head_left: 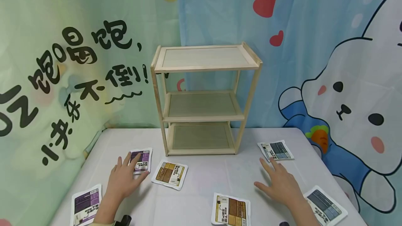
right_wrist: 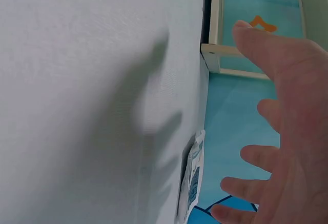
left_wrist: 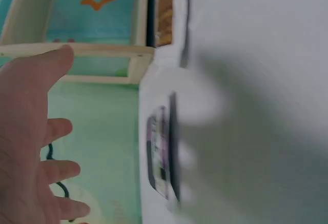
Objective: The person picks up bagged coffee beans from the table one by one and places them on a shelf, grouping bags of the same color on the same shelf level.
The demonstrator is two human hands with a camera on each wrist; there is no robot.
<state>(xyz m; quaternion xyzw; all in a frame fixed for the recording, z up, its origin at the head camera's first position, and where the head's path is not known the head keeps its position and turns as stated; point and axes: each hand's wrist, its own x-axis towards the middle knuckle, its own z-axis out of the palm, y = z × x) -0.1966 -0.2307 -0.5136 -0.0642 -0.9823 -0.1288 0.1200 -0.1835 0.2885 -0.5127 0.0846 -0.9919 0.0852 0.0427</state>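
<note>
My left hand (head_left: 125, 178) hovers palm down with spread fingers, near a white packet with a purple label (head_left: 144, 159). The left wrist view shows a gap between the fingers (left_wrist: 59, 171) and that packet. Just right of it lies a brown-labelled packet (head_left: 170, 174). My right hand (head_left: 280, 183) is also spread above the table, with a grey-green-labelled packet (head_left: 277, 150) beyond its fingertips. Its fingers touch nothing in the right wrist view. Another grey-green packet (head_left: 326, 203) lies beside the right wrist, partly behind the forearm. Neither hand holds anything.
A three-tier wooden shelf (head_left: 204, 118) stands at the back middle of the white table (head_left: 201, 184). A second purple packet (head_left: 86, 205) lies front left, and brown-labelled packets (head_left: 231, 209) lie front centre. Printed curtains (head_left: 216, 9) hang behind.
</note>
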